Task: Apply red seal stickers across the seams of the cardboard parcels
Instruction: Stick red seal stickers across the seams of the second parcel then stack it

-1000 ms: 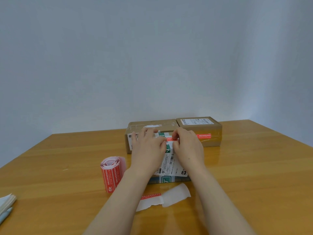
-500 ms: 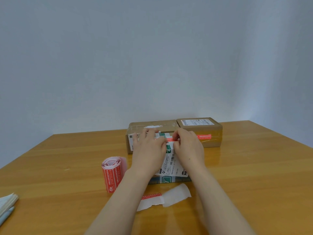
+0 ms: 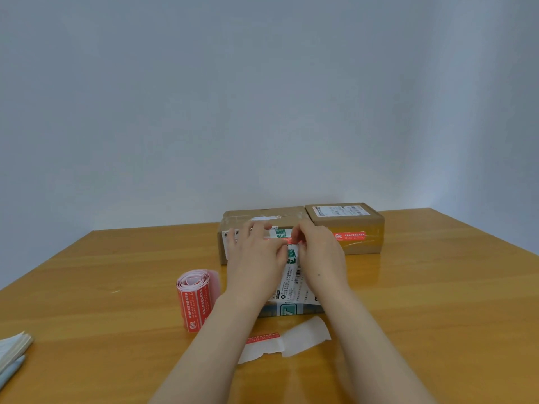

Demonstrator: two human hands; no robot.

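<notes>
In the head view, your left hand (image 3: 256, 258) lies on top of the near parcel (image 3: 294, 282), fingers nearly straight and pressing down, its grip slack and holding nothing. Your right hand (image 3: 318, 255) has curled fingers, its grip pinching the right end of the red seal sticker (image 3: 287, 241), which lies across the parcel's far top edge between your fingertips. Behind it, the back left parcel (image 3: 248, 214) and back right parcel (image 3: 347, 225) stand side by side, touching. The right one carries an applied sticker (image 3: 350, 236) on its front face. On the worktop (image 3: 423, 301), the sticker roll (image 3: 194, 301) stands just left of your left wrist. A backing strip (image 3: 291, 341) lies between your forearms. A notepad (image 3: 13, 345) and pen (image 3: 11, 371) sit at the left edge.
</notes>
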